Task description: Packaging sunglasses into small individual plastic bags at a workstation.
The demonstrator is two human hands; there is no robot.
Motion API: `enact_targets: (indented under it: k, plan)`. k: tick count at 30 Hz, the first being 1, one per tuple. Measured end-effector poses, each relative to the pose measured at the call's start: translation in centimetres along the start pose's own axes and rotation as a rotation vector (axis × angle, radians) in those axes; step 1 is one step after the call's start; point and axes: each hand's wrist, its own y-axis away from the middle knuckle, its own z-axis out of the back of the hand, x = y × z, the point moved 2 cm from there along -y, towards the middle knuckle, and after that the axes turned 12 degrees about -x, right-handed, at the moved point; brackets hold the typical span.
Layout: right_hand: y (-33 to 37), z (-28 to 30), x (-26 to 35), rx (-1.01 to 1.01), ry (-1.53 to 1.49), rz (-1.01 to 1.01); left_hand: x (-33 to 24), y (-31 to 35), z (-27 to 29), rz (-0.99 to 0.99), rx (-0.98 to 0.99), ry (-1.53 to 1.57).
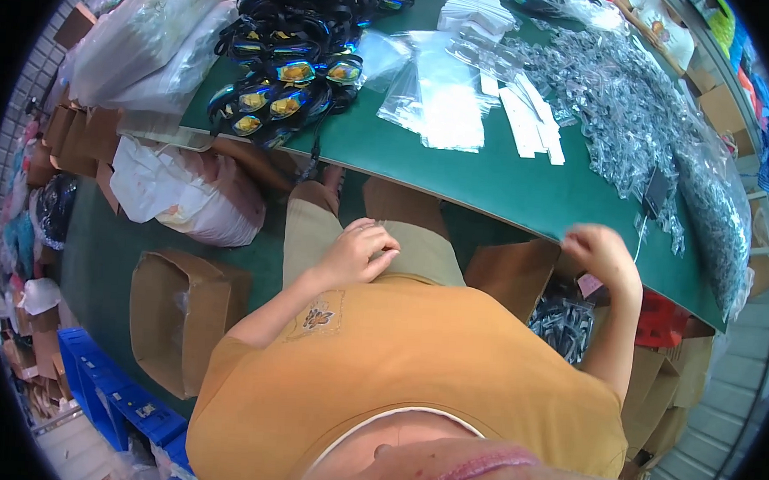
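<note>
Above my lap, my left hand [362, 251] is loosely curled, its thumb near the bent fingers. Whatever those fingers may hold is too small or hidden to make out. At the table's near edge on the right, my right hand [601, 253] has its fingers drawn in, slightly blurred, and their inner side is hidden. Swim goggles [288, 87] with black straps and mirrored lenses lie piled at the table's left. Clear plastic bags [449, 96] and white paper strips [530, 117] occupy the middle. Many small clear-wrapped pieces [617, 113] are heaped on the right.
The green table [483, 180] spans the far side. Below it stand an open cardboard box [159, 315], a stuffed white bag [187, 191] and blue crates [120, 391] on the left. A red bin [663, 320] and a box of wrapped dark pieces [562, 328] are at the right.
</note>
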Motion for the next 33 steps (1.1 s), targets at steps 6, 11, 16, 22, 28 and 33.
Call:
enact_targets:
  k: [6, 11, 16, 22, 28, 33]
  plan:
    - [-19.3, 1.0, 6.9, -0.406, -0.161, 0.501, -0.6, -0.8, 0.6, 0.01, -0.027, 0.072]
    - [-31.6, -3.3, 15.6, -0.485, -0.181, 0.727, -0.1, 1.0, 2.3, 0.274, -0.125, 0.034]
    - [-37.4, -3.5, 23.9, -0.738, -0.441, 0.756, 0.6, 2.5, 4.6, 0.349, -0.348, 0.057]
    - [-43.5, 5.5, 29.7, -1.003, -0.322, 0.809, 0.9, 3.1, 5.3, 0.463, -0.384, -0.017]
    - [-47.1, 6.4, 36.2, -0.956, -0.101, 0.989, 1.1, 2.0, 5.8, 0.491, -0.396, 0.012]
    - [-54.1, 6.5, 37.9, -1.072, 0.305, 1.092, 2.4, 2.0, 6.0, 0.496, -0.388, 0.029]
